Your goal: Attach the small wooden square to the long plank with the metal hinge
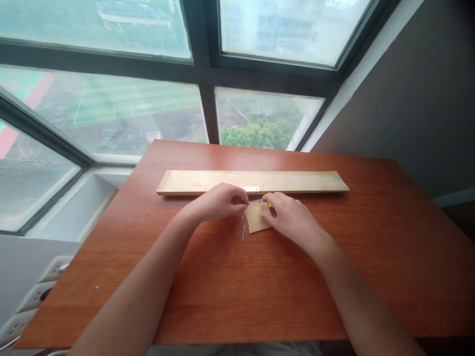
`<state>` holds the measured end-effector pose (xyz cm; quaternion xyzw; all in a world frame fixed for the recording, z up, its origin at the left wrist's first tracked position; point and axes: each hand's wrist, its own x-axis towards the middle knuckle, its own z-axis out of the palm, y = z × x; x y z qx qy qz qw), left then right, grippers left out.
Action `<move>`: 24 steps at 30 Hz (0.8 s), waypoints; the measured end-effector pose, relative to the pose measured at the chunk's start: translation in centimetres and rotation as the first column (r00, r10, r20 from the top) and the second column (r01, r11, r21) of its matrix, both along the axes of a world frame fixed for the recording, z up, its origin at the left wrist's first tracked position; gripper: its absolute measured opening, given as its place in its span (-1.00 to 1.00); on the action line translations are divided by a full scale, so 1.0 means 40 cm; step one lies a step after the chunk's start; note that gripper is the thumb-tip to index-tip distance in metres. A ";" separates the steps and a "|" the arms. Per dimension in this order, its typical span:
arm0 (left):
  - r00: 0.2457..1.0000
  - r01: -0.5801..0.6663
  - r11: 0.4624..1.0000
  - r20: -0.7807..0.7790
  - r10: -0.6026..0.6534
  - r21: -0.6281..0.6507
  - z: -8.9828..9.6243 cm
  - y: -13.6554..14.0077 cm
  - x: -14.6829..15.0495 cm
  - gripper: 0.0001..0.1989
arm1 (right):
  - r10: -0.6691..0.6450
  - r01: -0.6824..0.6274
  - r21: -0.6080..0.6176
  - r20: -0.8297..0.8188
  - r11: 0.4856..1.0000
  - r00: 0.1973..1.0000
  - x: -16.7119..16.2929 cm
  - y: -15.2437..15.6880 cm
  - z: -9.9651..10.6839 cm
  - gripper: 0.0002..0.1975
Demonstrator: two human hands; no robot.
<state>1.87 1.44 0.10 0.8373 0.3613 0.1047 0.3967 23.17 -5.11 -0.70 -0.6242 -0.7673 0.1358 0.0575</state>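
A small, thin wooden piece point(256, 217) lies on the table between my hands. My left hand point(224, 200) is closed in a pinch at its left corner; whatever is between the fingertips is too small to make out. On the other side, my right hand point(291, 215) curls round a yellow-and-black tool point(272, 210), mostly hidden by the fingers, and its thumb overlaps the wooden piece. A screw point(243, 234) rests left of the piece, with another small metal screw point(243, 215) just above it. Behind my hands, a white metal plate with holes point(251, 189) sits at a long board's front edge.
The long pale board point(297, 180) stretches across the back of the reddish-brown table point(222, 296). Beyond the table are windows with dark frames point(208, 74). Wall sockets point(35, 296) are at the lower left, and a grey wall point(415, 109) stands at the right.
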 end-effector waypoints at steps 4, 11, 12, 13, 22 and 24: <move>0.994 0.085 0.990 -0.056 -0.092 -0.112 0.009 -0.010 -0.001 -0.83 | 0.008 -0.008 -0.019 0.006 1.000 1.000 -0.005 -0.001 -0.005 -0.78; 0.954 0.134 0.986 -0.257 -0.155 -0.101 0.025 -0.043 0.015 -0.86 | 0.011 -0.010 -0.040 0.024 0.999 1.000 -0.004 0.001 -0.005 -0.76; 0.951 0.135 0.987 -0.270 -0.154 -0.089 0.027 -0.047 0.019 -0.87 | 0.012 -0.011 -0.042 0.025 0.999 1.000 -0.005 0.002 -0.004 -0.77; 0.948 0.134 0.988 -0.280 -0.151 -0.078 0.029 -0.050 0.022 -0.87 | 0.013 -0.012 -0.045 0.026 0.999 1.000 -0.005 0.002 -0.003 -0.77; 0.916 0.134 0.991 -0.384 -0.113 0.026 0.019 -0.074 0.052 -0.91 | 0.015 -0.012 -0.063 0.037 0.998 0.999 -0.002 0.002 -0.001 -0.76; 0.906 0.157 0.984 -0.409 -0.109 0.086 0.014 -0.081 0.060 -0.88 | 0.016 -0.014 -0.064 0.040 0.998 0.999 -0.003 0.002 0.000 -0.77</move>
